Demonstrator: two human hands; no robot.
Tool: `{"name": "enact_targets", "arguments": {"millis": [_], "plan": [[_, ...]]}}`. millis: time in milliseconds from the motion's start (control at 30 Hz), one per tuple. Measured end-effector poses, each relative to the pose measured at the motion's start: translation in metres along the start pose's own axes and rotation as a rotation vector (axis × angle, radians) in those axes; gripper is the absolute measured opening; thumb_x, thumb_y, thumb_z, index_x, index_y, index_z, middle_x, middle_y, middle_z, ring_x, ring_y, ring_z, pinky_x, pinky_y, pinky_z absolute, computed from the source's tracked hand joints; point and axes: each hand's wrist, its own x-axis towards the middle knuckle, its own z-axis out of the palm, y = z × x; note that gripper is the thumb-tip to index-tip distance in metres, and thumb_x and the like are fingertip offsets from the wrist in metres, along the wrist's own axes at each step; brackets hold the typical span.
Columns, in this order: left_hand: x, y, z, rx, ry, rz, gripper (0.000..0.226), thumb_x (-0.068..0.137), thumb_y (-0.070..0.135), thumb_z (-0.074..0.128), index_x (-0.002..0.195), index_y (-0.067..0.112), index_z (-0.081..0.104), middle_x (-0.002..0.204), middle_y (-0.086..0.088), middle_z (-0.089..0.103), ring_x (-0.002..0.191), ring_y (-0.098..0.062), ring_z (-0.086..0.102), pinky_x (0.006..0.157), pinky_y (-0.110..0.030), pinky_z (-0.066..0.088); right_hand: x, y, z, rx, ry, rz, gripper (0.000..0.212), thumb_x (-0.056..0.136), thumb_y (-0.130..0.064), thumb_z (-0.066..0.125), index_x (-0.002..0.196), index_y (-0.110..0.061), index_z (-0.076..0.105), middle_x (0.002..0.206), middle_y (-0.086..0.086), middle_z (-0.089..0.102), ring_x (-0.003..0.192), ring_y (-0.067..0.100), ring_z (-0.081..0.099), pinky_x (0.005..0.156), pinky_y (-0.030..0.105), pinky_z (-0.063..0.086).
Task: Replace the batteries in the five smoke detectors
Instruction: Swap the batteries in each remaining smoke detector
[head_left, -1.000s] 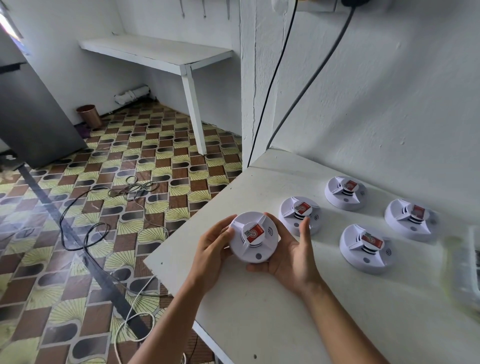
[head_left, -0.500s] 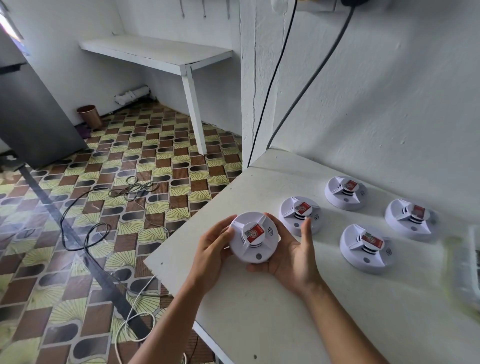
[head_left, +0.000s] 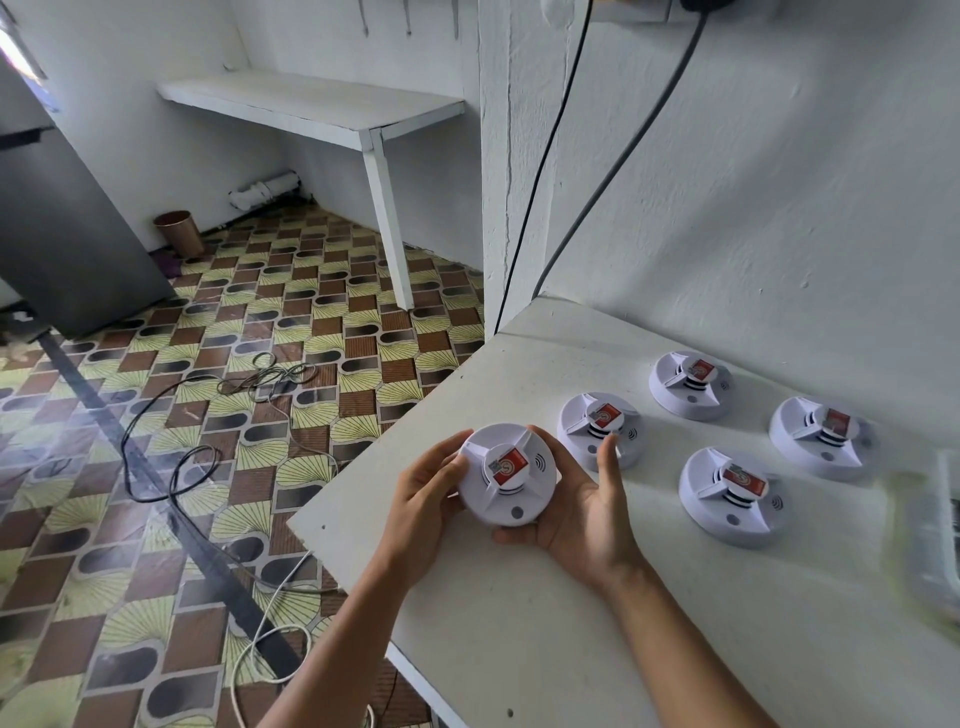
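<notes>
Head view: a round white plastic smoke detector with a red label at its centre (head_left: 506, 474) is held between both hands, just above the near left part of the white painted tabletop (head_left: 519, 623). The disc faces up toward the camera, tilted slightly toward the person, so it has no long axis to speak of; its raised ribs run out from the centre hub, one down to the right and one to the left. A small dark dot sits near its lower rim, and curved sound marks lie to the right of the label. The left hand (head_left: 423, 499) grips the detector's left rim with curled fingers, thumb on the upper face. The right hand (head_left: 587, 512) cradles it from below and the right, fingers curled up around the rim.

To the right of the held detector, four more white round smoke detectors lie face up on the tabletop: one just behind the right hand's fingers (head_left: 597, 428), one farther back by the white wall (head_left: 691, 384), one to the near right (head_left: 732, 496), and one far right (head_left: 821, 436). Beyond those, at the frame edge, is a blurred pale object, perhaps a clear packet (head_left: 935, 535).
</notes>
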Motion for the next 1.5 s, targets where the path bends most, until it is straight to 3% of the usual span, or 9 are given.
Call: {"name": "enact_targets", "arguments": {"millis": [233,400,700,800,933,1033,1133,1300,1500], "plan": [[-0.001,0.002,0.000,0.006,-0.002,0.006,0.040,0.084,0.023,0.056,0.121,0.009,0.062,0.113,-0.012,0.070,0.105,-0.024,0.063,0.094,-0.046,0.046,0.000,0.001,0.002,-0.018,0.009,0.007,0.098,0.060,-0.081,0.062,0.137,-0.023,0.049,0.136,0.019,0.054,0.110,0.044,0.059,0.067,0.051,0.055],[0.000,0.012,0.003,0.021,-0.052,-0.029,0.040,0.079,0.027,0.062,0.118,0.016,0.064,0.111,-0.009,0.071,0.105,-0.029,0.064,0.076,-0.035,0.057,-0.004,0.003,0.009,-0.024,0.000,-0.025,0.099,0.060,-0.079,0.064,0.139,-0.022,0.046,0.137,0.020,0.053,0.112,0.046,0.058,0.066,0.049,0.055],[0.040,0.072,0.062,0.996,-0.288,0.673,0.090,0.061,0.056,0.076,0.141,0.039,0.037,0.149,0.001,0.031,0.134,-0.015,0.027,0.099,-0.020,0.036,0.002,-0.049,0.045,0.026,-0.001,-0.412,0.092,0.071,-0.066,0.067,0.144,-0.018,0.038,0.137,0.018,0.051,0.122,0.035,0.054,0.083,0.045,0.054],[0.067,0.084,0.085,1.081,-0.293,0.656,0.089,0.059,0.055,0.082,0.137,0.030,0.047,0.141,0.000,0.039,0.127,-0.016,0.031,0.094,-0.022,0.033,0.004,-0.072,0.043,-0.006,0.032,-0.448,0.081,0.073,-0.068,0.063,0.135,-0.019,0.049,0.126,0.015,0.060,0.116,0.030,0.058,0.082,0.041,0.053],[0.113,0.092,0.114,1.120,-0.377,0.708,0.082,0.055,0.067,0.072,0.123,0.023,0.060,0.118,0.003,0.059,0.105,-0.015,0.051,0.086,-0.022,0.041,0.008,-0.113,0.033,-0.320,0.332,-0.427,0.063,0.086,-0.066,0.031,0.126,-0.024,0.054,0.113,0.008,0.069,0.099,0.024,0.062,0.071,0.036,0.044],[0.144,0.090,0.137,1.102,-0.426,0.624,0.070,0.057,0.048,0.083,0.117,0.020,0.064,0.104,0.006,0.063,0.092,-0.011,0.058,0.072,-0.004,0.036,0.012,-0.147,0.013,-0.666,0.685,-0.461,0.028,0.098,-0.038,0.045,0.117,-0.021,0.058,0.102,0.002,0.064,0.087,0.018,0.060,0.065,0.030,0.045],[0.177,0.067,0.146,1.143,-0.440,0.509,0.062,0.057,0.041,0.084,0.113,0.023,0.064,0.098,0.010,0.061,0.088,-0.010,0.059,0.065,-0.005,0.036,0.015,-0.172,-0.030,-1.139,0.950,-0.477,0.031,0.089,-0.015,0.058,0.120,-0.019,0.060,0.112,0.002,0.062,0.095,0.017,0.060,0.078,0.029,0.049],[0.214,0.033,0.145,1.215,-0.471,0.409,0.066,0.056,0.033,0.087,0.115,0.015,0.063,0.103,0.002,0.063,0.091,-0.016,0.057,0.072,-0.020,0.039,0.017,-0.188,-0.075,-1.701,0.906,-0.249,0.046,0.078,-0.019,0.069,0.124,-0.015,0.062,0.124,0.011,0.057,0.116,0.028,0.055,0.092,0.036,0.048],[0.229,0.018,0.142,1.193,-0.492,0.401,0.068,0.055,0.027,0.089,0.116,0.010,0.063,0.100,0.004,0.059,0.090,-0.017,0.058,0.073,-0.019,0.040,0.023,-0.187,-0.085,-1.820,0.814,-0.075,0.075,0.065,-0.042,0.078,0.133,-0.031,0.049,0.124,0.003,0.046,0.120,0.024,0.042,0.092,0.037,0.045]]}}
